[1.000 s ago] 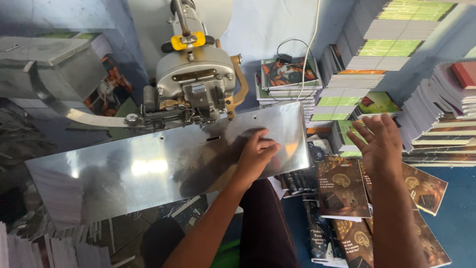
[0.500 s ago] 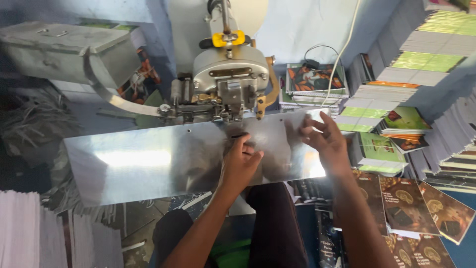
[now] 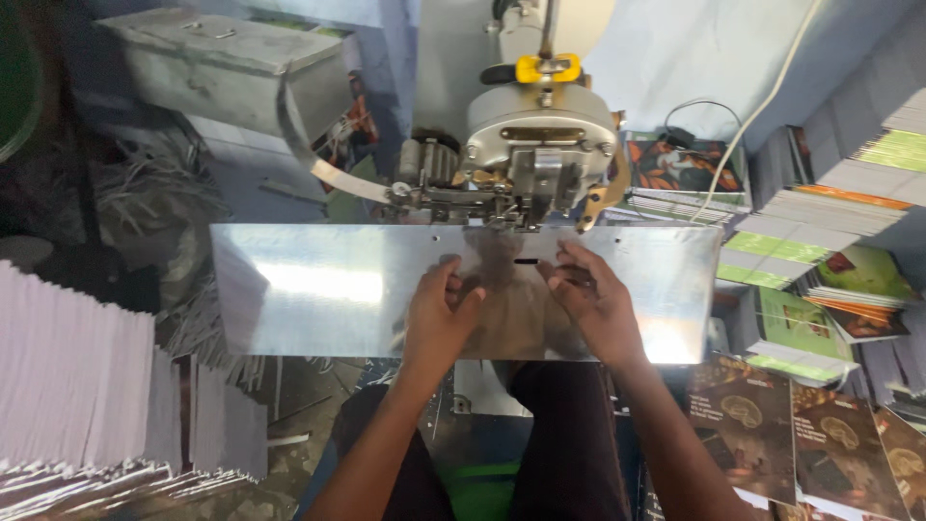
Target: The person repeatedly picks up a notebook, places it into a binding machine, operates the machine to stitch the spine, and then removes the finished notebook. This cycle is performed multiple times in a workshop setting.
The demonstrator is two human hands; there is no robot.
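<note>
The shiny metal work plate of the stitching machine fills the middle of the view, and the biggest change is on it: a second ago only the left hand lay on the plate while the right hand hovered out past the plate's right edge, over the brown-covered booklets; half a second ago the right hand had come in over the plate's right part, and now both hands rest flat on the plate, side by side, just in front of the machine head. I judge from this that the reach toward the booklets is over and both hands have settled at the working spot under the head. The small dark slot in the plate, near its far edge and directly below the machine head, lies between the two hands: the left fingertips stop just short of it on its left, the right fingertips lie just beside it on its right, and neither hand covers it. The fingers of both hands are laid loosely together and pressed down on the metal, pinching nothing; I can see no booklet or sheet under them, though glare on the plate makes a thin sheet hard to rule out. Stacks of green-covered booklets stand beyond the plate's right edge, and white folded sheets stand off its left corner.
</note>
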